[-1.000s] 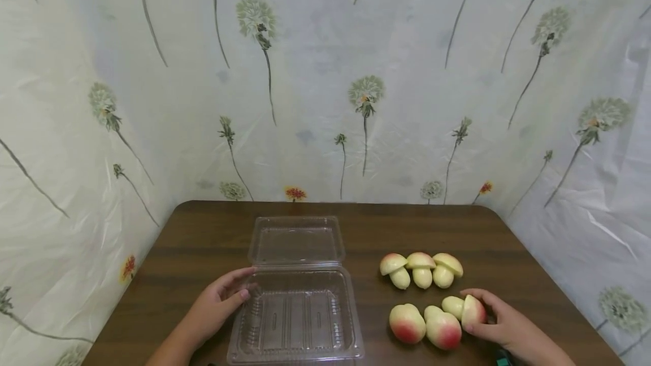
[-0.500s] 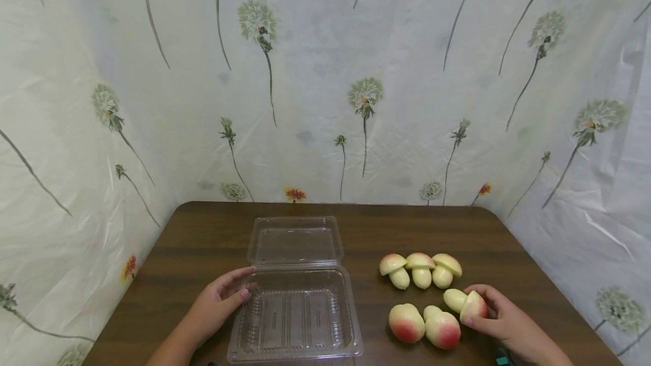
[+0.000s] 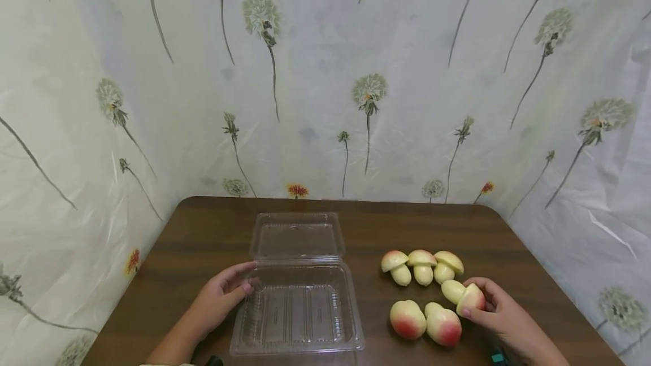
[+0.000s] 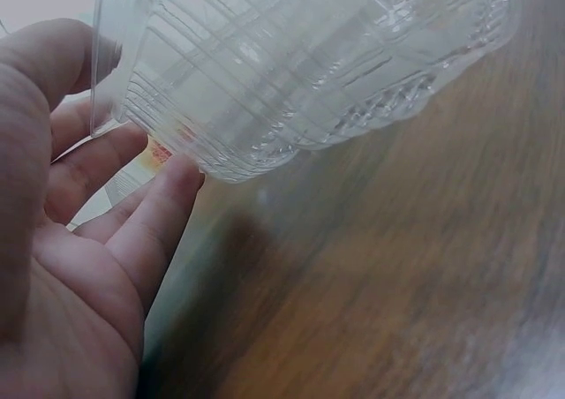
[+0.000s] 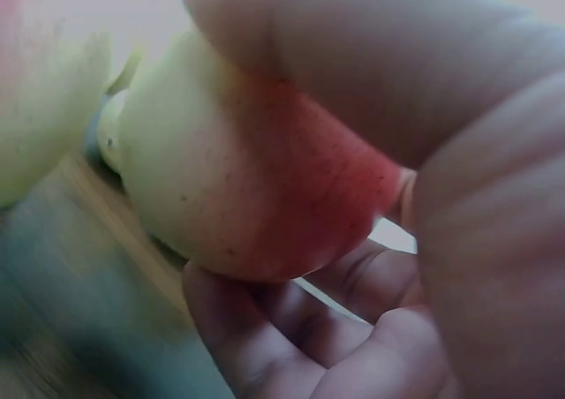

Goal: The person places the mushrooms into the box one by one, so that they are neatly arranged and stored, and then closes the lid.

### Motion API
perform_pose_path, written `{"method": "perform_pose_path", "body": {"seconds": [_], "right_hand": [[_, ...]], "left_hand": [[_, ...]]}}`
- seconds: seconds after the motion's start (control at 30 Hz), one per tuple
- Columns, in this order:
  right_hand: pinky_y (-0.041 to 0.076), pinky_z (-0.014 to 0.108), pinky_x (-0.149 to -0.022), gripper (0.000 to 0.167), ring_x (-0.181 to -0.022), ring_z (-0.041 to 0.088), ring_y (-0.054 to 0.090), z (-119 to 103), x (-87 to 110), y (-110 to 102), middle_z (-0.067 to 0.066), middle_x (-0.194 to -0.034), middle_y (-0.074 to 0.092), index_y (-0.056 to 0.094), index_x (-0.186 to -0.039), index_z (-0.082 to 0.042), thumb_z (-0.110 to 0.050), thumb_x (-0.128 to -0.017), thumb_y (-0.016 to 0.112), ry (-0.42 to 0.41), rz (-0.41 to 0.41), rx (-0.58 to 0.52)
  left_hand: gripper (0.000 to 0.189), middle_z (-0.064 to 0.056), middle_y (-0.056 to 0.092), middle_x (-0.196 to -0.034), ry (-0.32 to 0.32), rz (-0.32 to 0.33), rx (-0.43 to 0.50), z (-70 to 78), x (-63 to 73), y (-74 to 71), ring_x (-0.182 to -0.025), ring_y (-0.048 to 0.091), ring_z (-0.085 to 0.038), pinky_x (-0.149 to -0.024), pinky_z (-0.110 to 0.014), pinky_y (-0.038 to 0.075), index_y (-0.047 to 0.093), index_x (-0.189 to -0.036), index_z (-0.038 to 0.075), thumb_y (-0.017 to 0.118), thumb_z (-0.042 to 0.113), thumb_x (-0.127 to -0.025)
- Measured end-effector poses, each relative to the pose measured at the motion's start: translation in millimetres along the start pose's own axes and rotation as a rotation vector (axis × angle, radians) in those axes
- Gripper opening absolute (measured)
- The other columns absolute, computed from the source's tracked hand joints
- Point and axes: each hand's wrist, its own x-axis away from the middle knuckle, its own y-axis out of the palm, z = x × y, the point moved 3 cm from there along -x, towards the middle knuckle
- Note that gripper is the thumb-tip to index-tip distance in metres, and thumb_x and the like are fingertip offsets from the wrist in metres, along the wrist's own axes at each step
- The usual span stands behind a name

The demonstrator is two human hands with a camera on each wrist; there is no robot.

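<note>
My left hand holds the left rim of a clear plastic clamshell container, thumb over the edge. In the left wrist view its fingers touch the ribbed outer wall of the container. The lid lies folded back behind the base. At the right, my right hand pinches a toy mushroom by its red-and-yellow cap, with the pale stem pointing left and away from me. The right wrist view shows the cap between thumb and fingers.
Three similar mushrooms lie in a row behind the held one. Nearer me are two more, a left mushroom and a right mushroom, red caps toward me. The brown wooden table meets a flowered curtain behind.
My right hand has moved the pinched mushroom slightly away from me, toward the back row, and its stem has tilted. My left hand has stayed at the container rim.
</note>
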Motion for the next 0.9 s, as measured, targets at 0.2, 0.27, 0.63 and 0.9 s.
{"method": "perform_pose_path", "body": {"seconds": [0.2,0.27,0.63,0.9], "right_hand": [[0.057,0.025,-0.084,0.045,-0.103,0.008,0.067,-7,0.5,8,-0.001,-0.119,0.06,0.042,-0.14,-0.003,-0.006,-0.102,0.067,-0.026,0.009,-0.08],[0.056,0.023,-0.084,0.044,-0.103,0.008,0.067,-11,0.9,9,-0.003,-0.118,0.061,0.044,-0.139,-0.003,-0.003,-0.101,0.066,-0.076,0.027,-0.078],[0.056,0.02,-0.085,0.042,-0.105,0.003,0.064,-34,-1.7,20,-0.011,-0.122,0.062,0.048,-0.137,-0.005,0.004,-0.1,0.065,-0.206,0.09,-0.174],[0.056,0.019,-0.086,0.044,-0.105,0.002,0.063,-42,-0.8,36,-0.009,-0.126,0.058,0.048,-0.138,-0.006,0.011,-0.1,0.06,-0.303,0.07,-0.226]], "left_hand": [[0.049,-0.013,0.044,-0.163,-0.013,-0.002,-0.015,2.5,-0.4,-1.6,-0.138,0.058,-0.032,-0.104,-0.024,0.053,0.049,-0.154,0.012,0.062,0.019,-0.107],[0.049,-0.013,0.043,-0.163,-0.012,-0.003,-0.004,3.0,-0.5,-1.2,-0.138,0.057,-0.033,-0.105,-0.023,0.052,0.049,-0.154,0.012,0.062,0.018,-0.107],[0.047,-0.012,0.046,-0.162,0.009,0.014,0.007,2.6,-3.8,-0.3,-0.135,0.06,-0.029,-0.102,-0.021,0.053,0.051,-0.152,0.013,0.062,0.017,-0.107],[0.048,-0.011,0.045,-0.162,-0.007,0.013,-0.001,1.6,-2.9,0.0,-0.134,0.062,-0.024,-0.103,-0.023,0.053,0.05,-0.153,0.013,0.062,0.019,-0.107]]}}
